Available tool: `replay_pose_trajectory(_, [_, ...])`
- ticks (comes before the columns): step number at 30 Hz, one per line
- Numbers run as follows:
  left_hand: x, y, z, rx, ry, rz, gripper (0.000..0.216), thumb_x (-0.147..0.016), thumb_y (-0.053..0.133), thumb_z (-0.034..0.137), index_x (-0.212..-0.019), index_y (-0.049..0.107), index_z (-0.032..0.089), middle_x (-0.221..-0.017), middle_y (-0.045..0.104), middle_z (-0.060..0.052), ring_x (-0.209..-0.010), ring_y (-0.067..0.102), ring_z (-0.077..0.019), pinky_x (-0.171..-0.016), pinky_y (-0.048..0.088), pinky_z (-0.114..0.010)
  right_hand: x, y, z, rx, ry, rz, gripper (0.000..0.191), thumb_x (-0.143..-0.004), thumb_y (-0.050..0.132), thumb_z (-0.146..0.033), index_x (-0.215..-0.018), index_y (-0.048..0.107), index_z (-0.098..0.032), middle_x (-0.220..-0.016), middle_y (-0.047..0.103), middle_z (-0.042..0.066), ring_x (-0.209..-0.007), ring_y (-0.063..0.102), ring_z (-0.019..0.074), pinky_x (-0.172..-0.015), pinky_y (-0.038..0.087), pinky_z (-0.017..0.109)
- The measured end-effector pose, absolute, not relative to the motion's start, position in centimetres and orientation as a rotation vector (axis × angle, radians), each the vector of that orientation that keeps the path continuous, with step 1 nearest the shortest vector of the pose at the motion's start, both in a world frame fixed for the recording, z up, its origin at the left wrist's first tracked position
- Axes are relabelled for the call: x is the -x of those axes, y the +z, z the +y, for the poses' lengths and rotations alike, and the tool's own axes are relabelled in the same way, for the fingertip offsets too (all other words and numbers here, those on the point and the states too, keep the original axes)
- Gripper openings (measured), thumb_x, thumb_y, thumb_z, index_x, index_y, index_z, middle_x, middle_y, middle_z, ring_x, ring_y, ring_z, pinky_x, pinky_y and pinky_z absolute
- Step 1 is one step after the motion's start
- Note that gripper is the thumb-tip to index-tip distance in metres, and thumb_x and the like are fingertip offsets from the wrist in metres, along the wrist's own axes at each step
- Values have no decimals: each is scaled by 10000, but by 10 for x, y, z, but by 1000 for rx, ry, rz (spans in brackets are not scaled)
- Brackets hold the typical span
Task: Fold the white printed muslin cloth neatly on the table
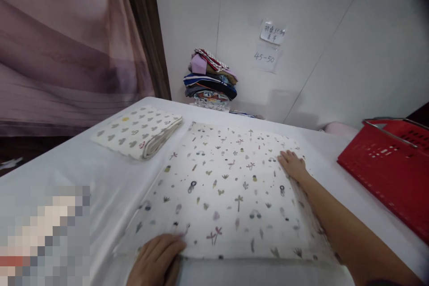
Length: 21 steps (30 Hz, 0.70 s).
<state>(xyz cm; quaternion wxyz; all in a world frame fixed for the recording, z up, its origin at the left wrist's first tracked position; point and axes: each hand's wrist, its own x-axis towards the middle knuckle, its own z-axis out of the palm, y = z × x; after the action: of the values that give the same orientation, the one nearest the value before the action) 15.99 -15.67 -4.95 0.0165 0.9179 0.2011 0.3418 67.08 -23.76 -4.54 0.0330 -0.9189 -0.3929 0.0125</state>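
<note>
Printed cloth (231, 187) flat, right fingers (287, 158) atop, left fingers (171, 243) at near edge

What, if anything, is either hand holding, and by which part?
The right hand lies on the spread printed cloth near its right edge, no grip visible. The left hand touches the cloth's near edge; whether it grips there cannot be told.

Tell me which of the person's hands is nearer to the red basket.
Right. The right hand is at the right edge of the palm-print cloth, toward the red basket; the left hand is at the cloth's near edge, farther left.
</note>
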Motion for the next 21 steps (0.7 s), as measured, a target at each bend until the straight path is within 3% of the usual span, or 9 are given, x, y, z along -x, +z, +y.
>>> replay_pose_trajectory(6, [-169, -36, -166, -2741, 847, 766, 214, -857, 467, 220, -973, 647, 216, -921, 683, -30, -852, 613, -181, -753, 473, -346, -623, -48, -351, 2866, 17, -1185, 574, -916, 240, -534, -1373, 416, -234, -1494, 284, 92, -1380, 212, 274, -1067, 220, 561])
replay_pose_trajectory(11, [-174, -36, -166, -2681, 659, 845, 215, -862, 473, 271, -916, 676, 225, -927, 676, -48, -897, 594, -211, -784, 452, -380, -586, -40, -420, 2777, -38, -1161, 550, -906, 303, -493, -1334, 471, -192, -1458, 351, 105, -1366, 254, 272, -1080, 244, 533])
replay_pose_trajectory(15, [-180, -25, -163, -2690, 542, 863, 232, -864, 452, 287, -904, 669, 216, -926, 669, -55, -905, 582, -219, -788, 444, -372, -531, -37, -429, 2385, -35, -1428, 496, -881, 387, -480, -1254, 560, -202, -1372, 476, 81, -1333, 326, 243, -1081, 309, 441])
replay_pose_trajectory(21, [-187, -16, -159, -2744, 470, 860, 240, -858, 441, 253, -933, 663, 200, -927, 661, -59, -903, 566, -218, -794, 440, -356, -472, -37, -401, 2081, 58, -1772, 379, -886, 425, -414, -1137, 645, -235, -1273, 568, 54, -1266, 412, 235, -1058, 338, 450])
